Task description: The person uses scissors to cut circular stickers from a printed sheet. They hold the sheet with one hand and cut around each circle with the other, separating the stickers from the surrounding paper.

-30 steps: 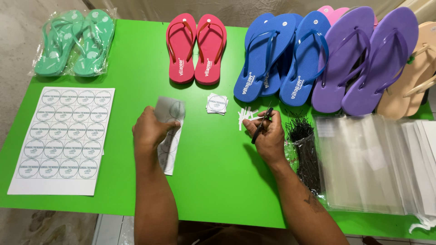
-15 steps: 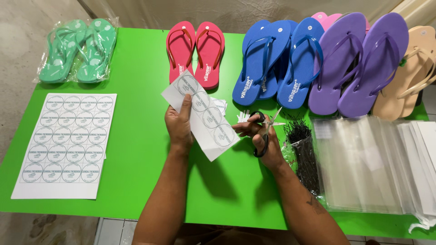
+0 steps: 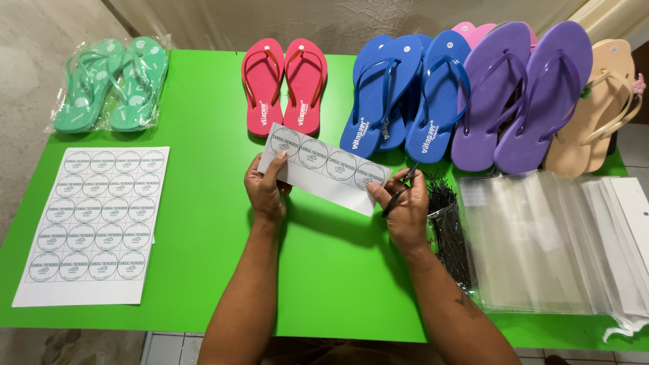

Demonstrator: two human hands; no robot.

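Observation:
My left hand (image 3: pixel 266 189) pinches the left end of a white paper strip (image 3: pixel 323 167) printed with a row of round labels, held level above the green table (image 3: pixel 203 223). At the strip's right end my right hand (image 3: pixel 403 206) grips small black scissors (image 3: pixel 399 189), their blades against the paper's edge. The strip stretches between both hands, just in front of the red flip-flops (image 3: pixel 284 84).
A full sheet of round labels (image 3: pixel 94 223) lies at the left. Bagged green flip-flops (image 3: pixel 111 81) sit at the far left; blue (image 3: pixel 399 91), purple (image 3: pixel 520 94) and tan (image 3: pixel 595 108) pairs line the back. Clear bags (image 3: pixel 541 243) and a pack of black ties (image 3: pixel 449 236) lie at the right.
The strip was folded in my left hand over the table; both hands have lifted and unfolded it, turning it level, and the scissors have come up to its right end.

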